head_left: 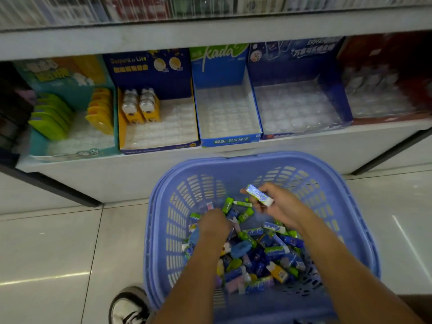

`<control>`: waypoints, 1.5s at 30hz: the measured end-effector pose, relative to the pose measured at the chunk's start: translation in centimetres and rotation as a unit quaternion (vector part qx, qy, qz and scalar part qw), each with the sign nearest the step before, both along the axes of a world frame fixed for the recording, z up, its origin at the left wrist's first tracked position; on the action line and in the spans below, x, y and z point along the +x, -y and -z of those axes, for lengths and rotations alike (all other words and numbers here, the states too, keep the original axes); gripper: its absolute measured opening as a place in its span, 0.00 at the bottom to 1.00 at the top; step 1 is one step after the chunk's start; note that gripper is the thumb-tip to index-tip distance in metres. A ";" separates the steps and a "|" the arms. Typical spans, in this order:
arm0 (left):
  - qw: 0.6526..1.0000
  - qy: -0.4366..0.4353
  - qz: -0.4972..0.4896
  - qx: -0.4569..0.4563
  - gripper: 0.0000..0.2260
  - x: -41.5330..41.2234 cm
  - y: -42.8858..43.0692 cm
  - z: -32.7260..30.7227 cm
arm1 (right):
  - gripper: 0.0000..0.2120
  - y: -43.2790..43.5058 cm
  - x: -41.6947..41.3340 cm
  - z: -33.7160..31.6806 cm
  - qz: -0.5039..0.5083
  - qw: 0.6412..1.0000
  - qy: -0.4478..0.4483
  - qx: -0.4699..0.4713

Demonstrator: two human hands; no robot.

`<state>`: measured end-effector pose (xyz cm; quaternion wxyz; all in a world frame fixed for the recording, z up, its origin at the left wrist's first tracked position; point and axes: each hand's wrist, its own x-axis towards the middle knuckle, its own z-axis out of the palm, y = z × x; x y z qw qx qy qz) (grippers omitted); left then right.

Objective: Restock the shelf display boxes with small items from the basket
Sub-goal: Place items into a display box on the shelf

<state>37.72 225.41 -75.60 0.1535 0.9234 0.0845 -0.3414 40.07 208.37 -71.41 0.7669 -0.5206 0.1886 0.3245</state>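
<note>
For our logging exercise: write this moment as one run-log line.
stage: picking from basket | right hand: holds blue-green pack | left hand: down among items | kada box: empty

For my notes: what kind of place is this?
Probably a small shop: a shelf of printed display boxes, partly empty, and a blue basket of small packaged items on the tiled floor, one packet held in the right hand.

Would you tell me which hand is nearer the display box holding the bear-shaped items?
Left. The left hand is in the basket, below-right of the box; the right hand, holding a blue packet, is farther right.
</note>
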 end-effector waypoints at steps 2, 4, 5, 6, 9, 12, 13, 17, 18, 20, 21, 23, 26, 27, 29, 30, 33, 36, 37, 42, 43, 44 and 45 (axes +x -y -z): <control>0.990 0.005 -0.086 -0.111 0.11 1.0 -0.8 -1.9 | 0.18 -0.2 0.1 -2.6 -0.051 0.998 0.030 0.001; 0.970 0.030 -0.135 -0.201 0.14 1.6 -1.8 -4.4 | 0.17 -0.6 0.1 -5.2 -0.081 0.993 0.087 -0.024; 0.952 0.048 -0.167 -0.253 0.13 1.8 -2.1 -5.8 | 0.17 -0.9 0.1 -6.6 -0.083 0.988 0.122 -0.036; 0.928 0.065 -0.199 -0.306 0.12 1.9 -2.4 -7.5 | 0.17 -1.3 0.1 -8.0 -0.075 0.984 0.157 -0.041; 0.862 0.130 -0.253 -0.420 0.11 2.6 -3.2 -12.5 | 0.11 -2.5 0.6 -12.1 -0.034 0.963 0.257 -0.070; 0.812 0.216 -0.255 -0.479 0.14 3.1 -3.9 -16.8 | 0.09 -3.5 1.9 -15.1 -0.038 0.916 0.354 -0.184; 0.806 0.254 -0.241 -0.477 0.15 3.1 -4.0 -17.8 | 0.08 -3.7 2.7 -15.8 -0.024 0.900 0.378 -0.215; 0.818 0.389 -0.167 -0.390 0.12 3.9 -3.3 -19.5 | 0.04 -4.4 7.6 -17.5 0.073 0.844 0.428 -0.314; 0.824 0.412 -0.141 -0.362 0.12 4.4 -2.8 -19.6 | 0.06 -4.6 9.2 -17.8 0.090 0.828 0.445 -0.330; 0.839 0.433 -0.095 -0.314 0.11 5.5 -1.8 -19.5 | 0.09 -5.3 12.4 -18.0 0.095 0.796 0.473 -0.365; 0.848 0.434 -0.082 -0.294 0.11 5.9 -1.4 -19.3 | 0.09 -5.8 14.0 -17.9 0.082 0.780 0.483 -0.389; 0.865 0.425 -0.081 -0.255 0.12 6.7 -1.1 -18.7 | 0.08 -6.8 16.7 -17.3 0.042 0.743 0.503 -0.439; 0.877 0.414 -0.105 -0.219 0.14 7.2 -1.2 -18.6 | 0.11 -8.6 19.6 -15.7 -0.007 0.718 0.516 -0.467; 0.879 0.411 -0.108 -0.218 0.14 7.3 -1.3 -18.6 | 0.11 -9.1 20.2 -15.2 -0.018 0.713 0.512 -0.479; 0.884 0.401 -0.107 -0.215 0.14 7.6 -1.5 -18.8 | 0.12 -9.8 20.9 -14.4 -0.036 0.707 0.506 -0.493; 0.887 0.395 -0.106 -0.214 0.14 7.8 -1.6 -18.9 | 0.11 -10.0 21.2 -14.2 -0.047 0.706 0.504 -0.496; 0.893 0.373 -0.121 -0.220 0.15 8.2 -1.9 -19.0 | 0.10 -10.0 21.8 -14.0 -0.081 0.705 0.492 -0.504; 0.894 0.352 -0.138 -0.241 0.16 8.6 -2.1 -19.0 | 0.10 -10.0 22.2 -13.9 -0.091 0.713 0.481 -0.502; 0.892 0.344 -0.144 -0.255 0.16 8.7 -2.2 -19.0 | 0.10 -10.1 22.2 -13.8 -0.097 0.713 0.475 -0.507; 0.861 0.348 -0.171 -0.330 0.15 8.2 -2.7 -19.3 | 0.11 -10.6 21.7 -14.3 -0.113 0.710 0.465 -0.517; 0.845 0.351 -0.186 -0.359 0.14 7.9 -2.7 -19.4 | 0.10 -10.5 21.2 -14.7 -0.115 0.704 0.470 -0.519; 0.825 0.351 -0.206 -0.392 0.12 7.7 -2.6 -19.5 | 0.09 -10.2 20.4 -15.3 -0.102 0.702 0.472 -0.524; 0.805 0.347 -0.225 -0.426 0.09 7.5 -2.6 -19.5 | 0.08 -9.8 19.5 -15.9 -0.075 0.703 0.476 -0.524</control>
